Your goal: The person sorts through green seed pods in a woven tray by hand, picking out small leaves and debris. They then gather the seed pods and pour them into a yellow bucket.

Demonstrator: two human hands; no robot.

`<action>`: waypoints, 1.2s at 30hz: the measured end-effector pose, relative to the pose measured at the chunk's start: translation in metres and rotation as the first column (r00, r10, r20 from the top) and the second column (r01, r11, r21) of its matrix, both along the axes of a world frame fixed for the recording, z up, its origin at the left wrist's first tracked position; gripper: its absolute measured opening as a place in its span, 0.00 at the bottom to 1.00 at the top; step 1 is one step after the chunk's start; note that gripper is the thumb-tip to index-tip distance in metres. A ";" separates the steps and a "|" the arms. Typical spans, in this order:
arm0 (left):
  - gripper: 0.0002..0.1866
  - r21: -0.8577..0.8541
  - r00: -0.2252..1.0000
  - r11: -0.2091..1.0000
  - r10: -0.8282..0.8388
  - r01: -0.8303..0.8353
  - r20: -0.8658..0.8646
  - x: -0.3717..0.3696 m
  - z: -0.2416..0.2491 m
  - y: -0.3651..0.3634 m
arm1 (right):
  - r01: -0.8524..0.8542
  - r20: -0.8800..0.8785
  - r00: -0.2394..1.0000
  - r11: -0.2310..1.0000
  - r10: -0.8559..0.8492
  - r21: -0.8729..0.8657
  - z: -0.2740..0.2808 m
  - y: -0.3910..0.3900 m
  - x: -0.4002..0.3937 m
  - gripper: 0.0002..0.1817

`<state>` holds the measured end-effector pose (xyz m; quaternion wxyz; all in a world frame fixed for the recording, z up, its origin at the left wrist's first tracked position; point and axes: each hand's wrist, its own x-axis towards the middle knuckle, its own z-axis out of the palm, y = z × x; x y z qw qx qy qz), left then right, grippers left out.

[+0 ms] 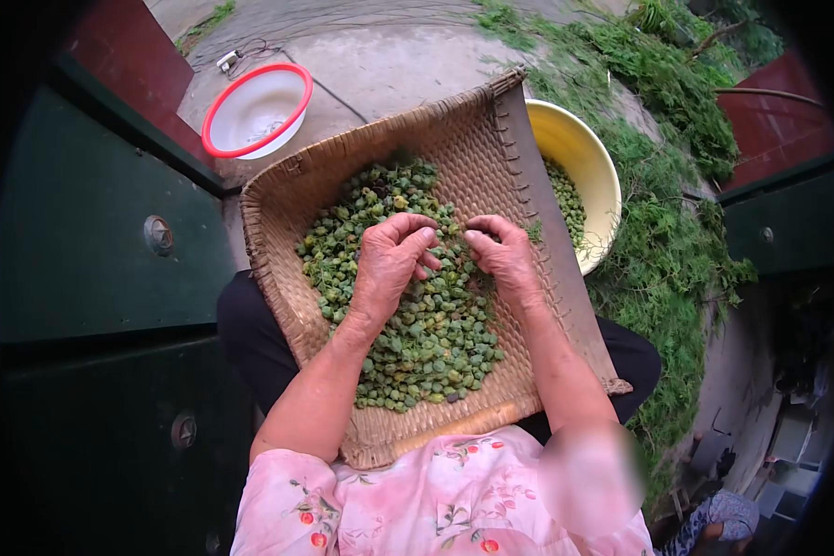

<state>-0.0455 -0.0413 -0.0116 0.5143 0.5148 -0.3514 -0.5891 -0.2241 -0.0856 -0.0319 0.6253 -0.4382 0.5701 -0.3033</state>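
Fruits [426, 345] lie partly hidden beneath left hand [389, 259] and right hand [508, 259], whose grip I cannot tell.

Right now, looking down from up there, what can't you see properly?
Head view: whether the left hand or right hand has something in its grip; too small.
Head view: the lowest green bits; the ones on top cover them.
Head view: part of the yellow basin; the woven tray hides it.
Head view: most of the dark trousers; the woven tray covers them.
Head view: part of the pink shirt; blurred.
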 end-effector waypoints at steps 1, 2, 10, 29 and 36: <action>0.08 0.000 1.000 1.000 0.008 -0.008 -0.007 0.000 0.000 0.000 | -0.074 -0.186 0.982 0.957 0.021 -0.282 -0.009 -0.001 0.005 0.12; 0.09 0.004 0.999 1.000 0.019 -0.018 -0.040 0.001 0.000 0.000 | -0.192 -0.363 0.932 0.831 -0.013 -0.522 -0.022 -0.003 0.009 0.13; 0.08 0.088 0.957 0.989 0.135 -0.116 -0.256 0.010 -0.004 -0.003 | -0.038 -0.096 0.995 0.949 0.009 -0.312 -0.016 -0.005 0.007 0.13; 0.09 0.124 0.928 0.983 0.167 -0.132 -0.334 0.018 -0.006 -0.006 | -0.018 -0.051 0.999 0.929 -0.001 -0.369 -0.020 -0.037 0.012 0.09; 0.09 0.132 0.939 0.984 0.155 -0.119 -0.308 0.017 -0.005 -0.007 | 0.162 0.594 0.780 0.981 -0.194 0.107 -0.016 -0.030 0.001 0.11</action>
